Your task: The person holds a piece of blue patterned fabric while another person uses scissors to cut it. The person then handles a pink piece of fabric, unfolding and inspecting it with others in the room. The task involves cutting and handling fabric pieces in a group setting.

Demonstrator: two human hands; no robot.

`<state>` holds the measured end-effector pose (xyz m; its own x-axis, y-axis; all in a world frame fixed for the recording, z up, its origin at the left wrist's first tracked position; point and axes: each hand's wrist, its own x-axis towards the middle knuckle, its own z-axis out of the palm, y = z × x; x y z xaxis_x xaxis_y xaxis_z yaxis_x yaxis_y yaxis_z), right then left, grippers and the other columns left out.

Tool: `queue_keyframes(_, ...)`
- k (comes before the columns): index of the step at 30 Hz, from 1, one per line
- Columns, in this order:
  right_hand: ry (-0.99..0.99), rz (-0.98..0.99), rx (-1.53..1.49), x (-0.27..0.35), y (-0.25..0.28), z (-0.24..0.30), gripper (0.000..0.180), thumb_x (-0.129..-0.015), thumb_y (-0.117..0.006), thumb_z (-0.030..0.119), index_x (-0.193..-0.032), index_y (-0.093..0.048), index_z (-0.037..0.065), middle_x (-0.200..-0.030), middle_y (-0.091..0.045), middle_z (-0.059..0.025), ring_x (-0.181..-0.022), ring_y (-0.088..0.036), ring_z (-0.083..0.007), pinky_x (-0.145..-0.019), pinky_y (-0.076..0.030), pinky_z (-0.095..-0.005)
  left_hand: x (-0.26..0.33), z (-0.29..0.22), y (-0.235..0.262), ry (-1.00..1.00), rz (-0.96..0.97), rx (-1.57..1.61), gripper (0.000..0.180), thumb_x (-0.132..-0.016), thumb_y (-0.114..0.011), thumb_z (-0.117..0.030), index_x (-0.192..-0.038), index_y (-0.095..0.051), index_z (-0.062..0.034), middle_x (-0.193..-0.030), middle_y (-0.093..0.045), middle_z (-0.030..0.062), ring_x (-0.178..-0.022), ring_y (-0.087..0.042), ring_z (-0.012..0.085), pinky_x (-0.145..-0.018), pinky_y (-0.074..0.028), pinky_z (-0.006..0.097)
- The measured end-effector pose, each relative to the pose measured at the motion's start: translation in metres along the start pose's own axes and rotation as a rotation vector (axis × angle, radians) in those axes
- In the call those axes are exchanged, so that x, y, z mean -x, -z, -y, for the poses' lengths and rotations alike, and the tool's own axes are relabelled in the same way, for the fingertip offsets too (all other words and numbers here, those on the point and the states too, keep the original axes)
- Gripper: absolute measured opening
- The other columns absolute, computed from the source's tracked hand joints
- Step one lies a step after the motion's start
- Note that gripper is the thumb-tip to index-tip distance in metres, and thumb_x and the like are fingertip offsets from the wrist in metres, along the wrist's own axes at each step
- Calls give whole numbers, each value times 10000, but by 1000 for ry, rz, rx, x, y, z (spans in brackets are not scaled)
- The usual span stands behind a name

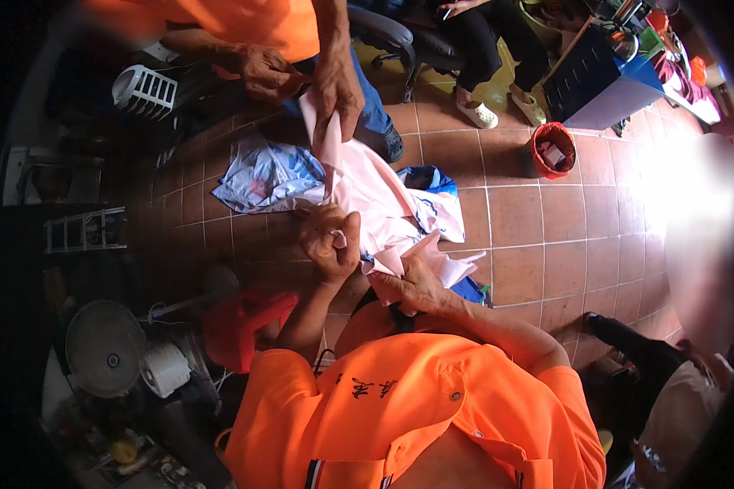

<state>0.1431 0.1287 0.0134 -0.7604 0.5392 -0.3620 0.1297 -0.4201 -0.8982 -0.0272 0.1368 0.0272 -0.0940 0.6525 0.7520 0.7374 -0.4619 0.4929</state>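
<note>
The left hand (331,241) is clenched on a fold of the pink cloth (375,204), and the right hand (416,285) pinches its lower edge, above the tiled floor (538,244). A co-worker's hand (338,90) grips the far end. Even tension should keep the cloth flat and off the floor.

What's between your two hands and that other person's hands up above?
In the head view, a stretch of pale pink cloth spans from the left hand and right hand up to the co-worker's hands; a blue-and-white cloth lies beneath on the tiled floor.
</note>
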Motion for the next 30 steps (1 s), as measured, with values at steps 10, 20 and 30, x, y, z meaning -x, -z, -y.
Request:
queue_keyframes(10,272,-135,146,54,41,18,319,-910,-483,334,-879,-527,20,-625,-492,-36,-453,-471,-132,-381,-390,-294,-26,-67,-43,45,-151,-91,329,-810,-613,-36,-530,-444,-2,-510,-480,107,-469,-489,278,-483,-373,355)
queue_keyframes(20,345,-168,-177,79,44,64,280,-875,-507,307,-855,-549,32,-576,-411,17,-416,-400,-89,-318,-380,-256,-88,-96,-46,-41,-240,-5,264,-845,-612,-108,-624,-566,29,-550,-556,90,-498,-531,174,-479,-408,295)
queue_keyframes(30,203,-330,-219,150,36,38,293,-834,-593,337,-799,-557,49,-598,-410,24,-481,-389,-71,-405,-360,-238,-42,-145,-67,-17,-211,13,384,-827,-631,-84,-494,-450,-21,-460,-452,103,-393,-451,183,-419,-311,323)
